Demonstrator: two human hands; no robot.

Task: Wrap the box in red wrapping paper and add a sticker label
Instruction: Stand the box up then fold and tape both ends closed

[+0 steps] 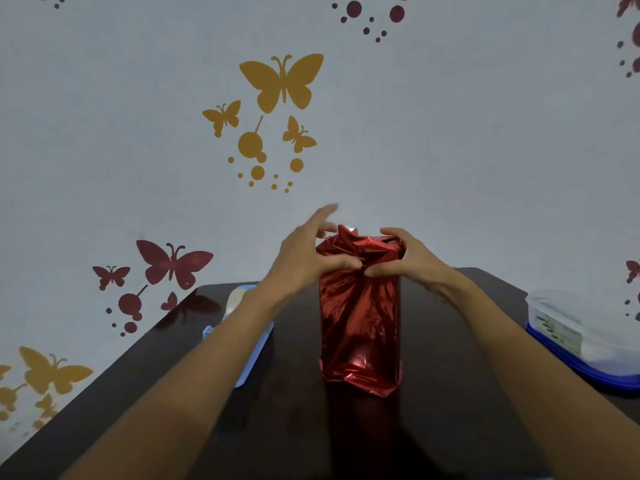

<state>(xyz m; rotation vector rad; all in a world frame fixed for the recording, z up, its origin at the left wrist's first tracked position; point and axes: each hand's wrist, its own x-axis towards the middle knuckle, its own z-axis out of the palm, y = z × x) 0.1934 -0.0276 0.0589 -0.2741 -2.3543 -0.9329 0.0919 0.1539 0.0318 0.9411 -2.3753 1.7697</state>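
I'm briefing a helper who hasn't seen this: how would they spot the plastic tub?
On the dark table, a red wrapped box stands centrally; the tub sits at the right edge. Only it is cloudy plastic on a deep blue base, unlike the flat pale-blue tray at left.

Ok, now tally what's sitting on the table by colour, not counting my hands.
Red: 1, the foil-wrapped box
Light blue: 1, the flat tray
Clear with a dark blue base: 1, the plastic container
Total: 3
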